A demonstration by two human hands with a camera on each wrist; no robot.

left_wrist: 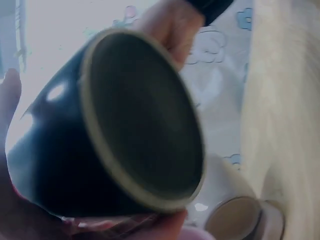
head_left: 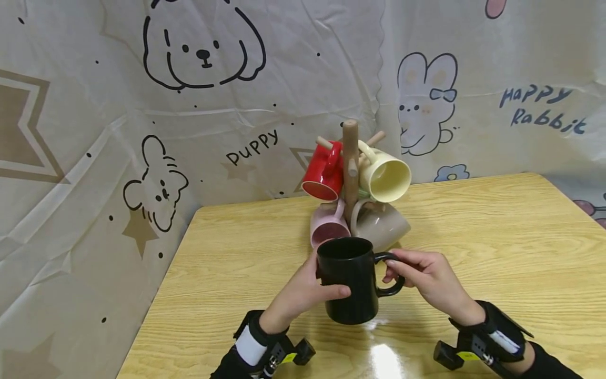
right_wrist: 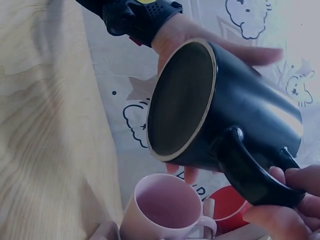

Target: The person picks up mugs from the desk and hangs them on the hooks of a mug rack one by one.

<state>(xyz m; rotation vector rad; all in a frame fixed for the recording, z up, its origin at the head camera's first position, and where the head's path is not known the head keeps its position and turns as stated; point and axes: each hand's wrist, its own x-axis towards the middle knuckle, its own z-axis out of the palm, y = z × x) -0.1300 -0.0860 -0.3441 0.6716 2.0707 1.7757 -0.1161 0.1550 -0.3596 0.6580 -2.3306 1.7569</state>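
Note:
A black mug (head_left: 352, 284) is held upright above the table, in front of a wooden mug rack. My left hand (head_left: 305, 289) grips the mug's body from the left, its thumb across the near side and its other fingers behind. With thumb and fingers, my right hand (head_left: 423, 273) pinches the mug's handle (head_left: 396, 287) on the right. From the right wrist view, the pale-rimmed underside (right_wrist: 182, 100) shows, clear of the tabletop.
Behind the black mug stands the wooden rack (head_left: 351, 173). On it hang a red mug (head_left: 322, 171), a yellow mug (head_left: 385, 176), a pink mug (head_left: 329, 226) and a grey-beige mug (head_left: 383, 226). The wooden table (head_left: 227, 284) meets a printed cloth backdrop (head_left: 189, 126).

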